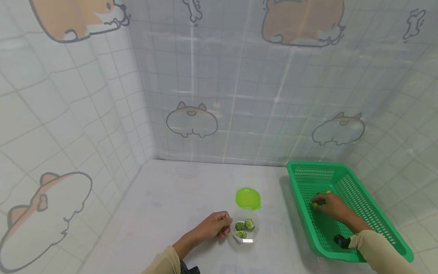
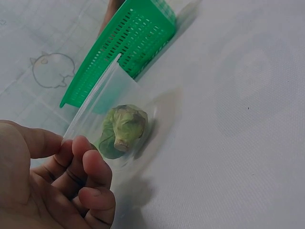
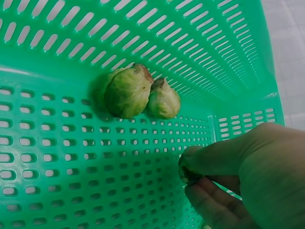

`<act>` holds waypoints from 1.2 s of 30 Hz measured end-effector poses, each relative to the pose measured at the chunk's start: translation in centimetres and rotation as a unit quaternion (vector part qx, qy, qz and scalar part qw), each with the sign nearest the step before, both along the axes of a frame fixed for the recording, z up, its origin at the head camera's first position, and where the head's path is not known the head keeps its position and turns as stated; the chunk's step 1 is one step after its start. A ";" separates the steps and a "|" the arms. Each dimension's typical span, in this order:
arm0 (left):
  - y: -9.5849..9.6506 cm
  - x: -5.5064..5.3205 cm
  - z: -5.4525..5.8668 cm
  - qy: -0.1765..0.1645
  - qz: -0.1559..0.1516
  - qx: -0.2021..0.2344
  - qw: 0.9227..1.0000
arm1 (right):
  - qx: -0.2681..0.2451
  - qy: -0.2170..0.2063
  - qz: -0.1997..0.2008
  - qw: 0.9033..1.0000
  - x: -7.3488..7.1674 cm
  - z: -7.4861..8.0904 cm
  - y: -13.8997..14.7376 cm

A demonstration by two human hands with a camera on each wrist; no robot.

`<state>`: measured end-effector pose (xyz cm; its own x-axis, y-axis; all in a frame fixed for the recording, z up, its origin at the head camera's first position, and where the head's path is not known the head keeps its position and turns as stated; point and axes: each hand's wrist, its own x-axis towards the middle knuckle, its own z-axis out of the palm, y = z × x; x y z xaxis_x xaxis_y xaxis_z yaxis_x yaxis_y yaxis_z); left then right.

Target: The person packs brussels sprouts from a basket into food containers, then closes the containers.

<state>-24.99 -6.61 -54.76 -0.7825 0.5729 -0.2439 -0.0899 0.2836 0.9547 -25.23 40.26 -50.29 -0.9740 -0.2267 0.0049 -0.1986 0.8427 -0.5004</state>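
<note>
With thumb and index finger, my left hand (image 1: 215, 225) pinches the rim of a clear plastic container (image 2: 114, 88). Several green Brussels sprouts (image 1: 249, 224) lie inside that container. Over on the right, my right hand (image 1: 330, 207) reaches down into a green plastic basket (image 1: 318, 163). Between its thumb and fingers is a Brussels sprout (image 3: 187, 171), mostly covered by them. Two more Brussels sprouts (image 3: 127, 91) rest side by side against the basket's slotted wall in the right wrist view.
A bright green lid (image 1: 248, 198) lies flat on the white table (image 1: 164, 201) just behind the container. Tiled-pattern sheeting (image 1: 239, 83) with cartoon dogs encloses the table at the back and sides.
</note>
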 end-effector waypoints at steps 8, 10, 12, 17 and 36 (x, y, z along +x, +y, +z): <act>0.1 -0.1 0.0 0.005 0.001 -0.001 1.000 | -0.013 0.014 -0.005 1.000 0.2 0.4 -0.2; 0.1 -0.1 0.1 0.006 0.001 0.000 1.000 | -0.018 0.018 -0.008 1.000 0.4 0.5 -0.3; 0.1 0.0 0.2 0.008 0.002 -0.001 1.000 | -0.020 0.020 -0.013 0.999 0.5 0.6 -0.3; 0.1 0.1 0.3 0.013 0.004 -0.005 1.000 | -0.035 0.018 -0.030 0.999 0.9 1.1 -0.6; 0.2 0.1 0.1 0.009 0.007 0.000 1.000 | -0.084 0.037 -0.027 0.995 2.3 4.5 -3.6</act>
